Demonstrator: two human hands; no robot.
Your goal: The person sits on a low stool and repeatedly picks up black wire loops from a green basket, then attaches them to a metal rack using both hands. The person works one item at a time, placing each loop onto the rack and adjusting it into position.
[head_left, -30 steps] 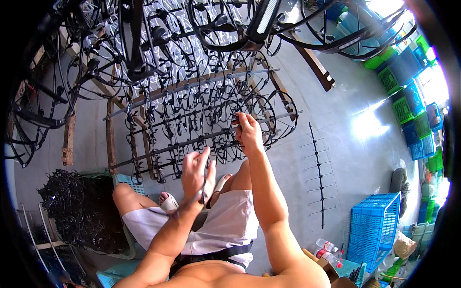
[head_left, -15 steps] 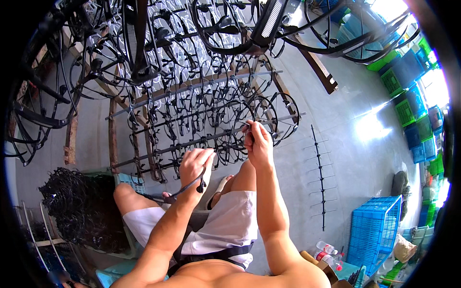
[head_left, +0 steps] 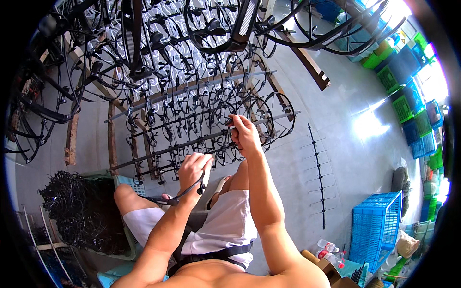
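Observation:
My left hand [head_left: 194,168] is closed, fingers curled around a thin, curved black strip [head_left: 188,189] that loops back beside the wrist. My right hand [head_left: 246,134] is further out and a little higher, with thumb and forefinger pinched at a dark part near the rods. Whatever lies between those fingertips is too small to make out. Just beyond both hands is a rack of long grey rods [head_left: 182,142], hung with many black hoop-shaped pieces [head_left: 284,115] carrying small clips.
Large black hoops [head_left: 218,45] hang close overhead. At left a crate [head_left: 126,242] holds a heap of black strips [head_left: 79,206]. On the floor at right lies a rod with crosspieces [head_left: 319,173], near a blue basket [head_left: 374,235] and plastic bottles [head_left: 329,252]. Stacked crates [head_left: 403,108] line the right side.
My right hand has shifted slightly left, away from the hoops at the rod's right end. My left hand has hardly moved and keeps the black strip. The whole view has shifted a little.

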